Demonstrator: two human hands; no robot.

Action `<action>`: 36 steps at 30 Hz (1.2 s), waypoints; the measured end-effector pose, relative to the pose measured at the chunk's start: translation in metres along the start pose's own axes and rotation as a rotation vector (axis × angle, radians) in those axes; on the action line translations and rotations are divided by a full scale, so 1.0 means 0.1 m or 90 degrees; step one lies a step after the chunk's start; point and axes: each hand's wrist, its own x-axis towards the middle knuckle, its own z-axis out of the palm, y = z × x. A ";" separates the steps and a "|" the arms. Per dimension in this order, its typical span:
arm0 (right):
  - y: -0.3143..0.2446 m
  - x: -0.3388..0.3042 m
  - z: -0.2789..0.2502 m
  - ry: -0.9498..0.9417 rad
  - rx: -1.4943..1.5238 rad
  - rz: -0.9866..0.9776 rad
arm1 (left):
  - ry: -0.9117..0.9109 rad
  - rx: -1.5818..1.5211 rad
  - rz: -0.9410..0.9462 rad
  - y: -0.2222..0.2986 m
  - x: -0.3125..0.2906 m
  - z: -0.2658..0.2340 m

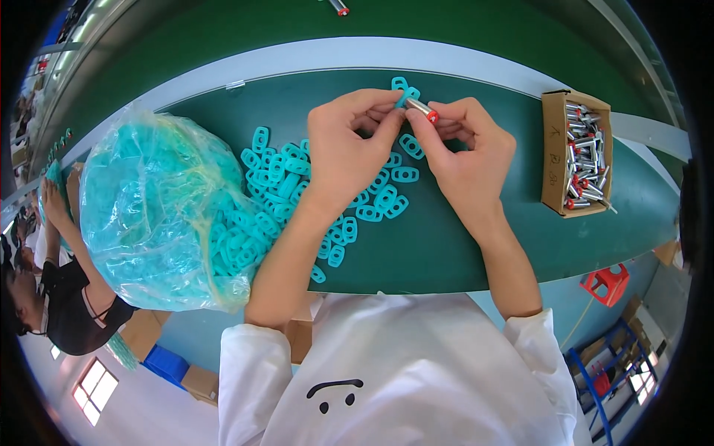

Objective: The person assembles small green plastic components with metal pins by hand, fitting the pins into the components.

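Between finger and thumb, my left hand (343,141) pinches a small teal plastic ring piece (402,99). A short silver metal cylinder with a red end (419,108) is gripped by the fingertips of my right hand (470,156). The cylinder's silver end meets the teal piece; fingers hide whether it sits inside the hole. Loose teal pieces (277,167), oval with openings, lie scattered on the green tabletop (416,256) below and beside both hands. More of them spill from a large clear plastic bag (149,215) left of my left forearm.
At the right stands an open cardboard box (554,152) full of silver cylinders with red ends. Beyond the table's pale edge runs a green belt (297,26) with another cylinder (339,7) on it. A person (74,290) works at far left; a red stool (606,284) stands at lower right.
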 end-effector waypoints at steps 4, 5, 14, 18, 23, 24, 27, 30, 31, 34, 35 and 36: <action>0.05 0.02 -0.02 -0.004 -0.093 -0.161 | 0.000 0.029 0.053 -0.02 0.00 -0.03; 0.07 0.04 -0.04 -0.017 -0.145 -0.262 | 0.001 0.029 0.052 -0.02 0.00 -0.04; 0.15 0.12 -0.08 -0.018 -0.119 -0.292 | -0.012 0.031 0.046 -0.02 0.01 -0.03; 0.12 0.06 -0.05 0.006 -0.043 -0.136 | 0.003 0.017 0.031 -0.02 0.00 -0.01; 0.11 0.02 -0.08 -0.016 -0.015 -0.069 | 0.003 0.030 0.042 -0.02 0.00 -0.01; 0.12 0.03 -0.07 -0.017 -0.014 -0.069 | -0.003 0.033 0.050 -0.02 0.00 -0.01; 0.15 0.03 -0.05 0.007 -0.016 -0.119 | -0.015 0.038 0.067 -0.03 0.01 -0.03; 0.15 0.04 -0.04 0.004 -0.012 -0.135 | -0.020 0.039 0.068 -0.02 0.01 -0.04; 0.15 0.04 -0.03 0.006 -0.004 -0.130 | -0.022 0.038 0.061 -0.02 0.01 -0.04; 0.15 0.03 -0.03 0.012 0.008 -0.116 | -0.006 0.042 0.080 -0.01 0.00 -0.01; 0.15 0.03 -0.03 0.016 0.013 -0.106 | -0.006 0.043 0.081 -0.01 0.00 -0.01; 0.15 0.02 -0.02 0.015 0.013 -0.107 | -0.006 0.049 0.083 -0.01 -0.01 -0.01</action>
